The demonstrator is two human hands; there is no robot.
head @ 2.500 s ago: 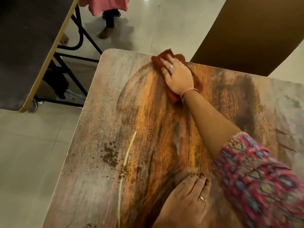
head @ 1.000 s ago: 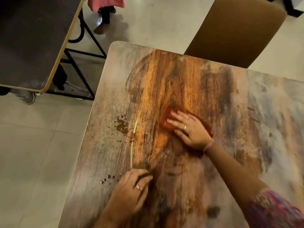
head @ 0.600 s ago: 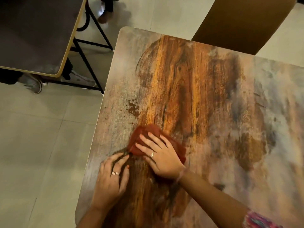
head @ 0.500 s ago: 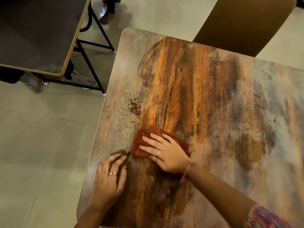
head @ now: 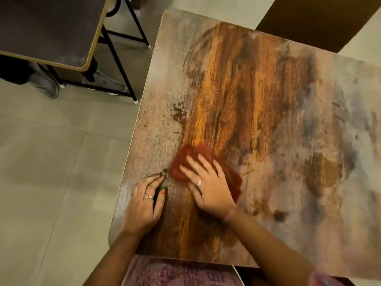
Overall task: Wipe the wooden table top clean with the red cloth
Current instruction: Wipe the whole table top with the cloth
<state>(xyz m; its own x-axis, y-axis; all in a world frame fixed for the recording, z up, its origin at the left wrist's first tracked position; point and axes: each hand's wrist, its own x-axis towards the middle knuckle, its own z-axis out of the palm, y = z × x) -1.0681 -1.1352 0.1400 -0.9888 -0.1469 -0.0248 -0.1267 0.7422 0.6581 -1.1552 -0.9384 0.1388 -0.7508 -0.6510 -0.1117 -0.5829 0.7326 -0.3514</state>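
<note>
The cloth (head: 203, 162) is being pressed flat by the spread right hand (head: 208, 182); the left hand (head: 144, 203) is resting open. The brown spots (head: 179, 114) beyond the fingers may be smeared.

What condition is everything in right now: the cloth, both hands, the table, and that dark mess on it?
Red cloth: bunched, flat on the table, pressed under the right hand.
Right hand: fingers spread, pressing on the cloth.
Left hand: flat on the table near its left edge, holding nothing.
Wooden table: partly dirty.
Brown spots: not yet wiped, beyond the cloth.
Small dark crumbs: between left fingertips and cloth.
</note>
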